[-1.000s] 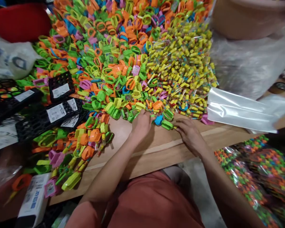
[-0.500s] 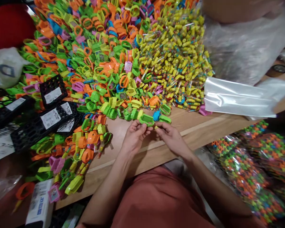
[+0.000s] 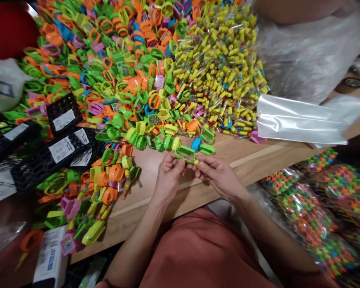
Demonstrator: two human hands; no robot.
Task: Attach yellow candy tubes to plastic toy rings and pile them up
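- The left hand (image 3: 169,175) was left of the frame's middle, near the tabletop's front edge, its fingers pinched narrow on the near left side of a green ring piece (image 3: 185,153); gripping one end probably steadied it and left the other end free.
- The right hand (image 3: 217,173) came in from the opposite side, thumb and forefinger closed on a small yellow-tipped piece (image 3: 196,162) at the ring's right end. So fine a pinch likely suited so small a thing; whether the two pieces were joined could not be told.
- Both hands met just right of the frame's centre, in front of the body, presumably for sight and easy reach, over a bare strip of tabletop (image 3: 243,160) that gave the fingers room.
- Just beyond the ring, a blue piece (image 3: 196,143) and a green piece (image 3: 207,149) lay apart from the main heap, perhaps so that they could be picked up singly.
- The coloured heap (image 3: 138,82) filled the upper left and upper middle, with the yellow-capped tubes (image 3: 222,68) piled to its right; this seemed to sort the two kinds by side, though they mingled where they met.
- At left of centre, low in the frame, a cluster (image 3: 111,174) of coloured pieces with yellow tubes among them lay near the left forearm, apparently grouped separately.
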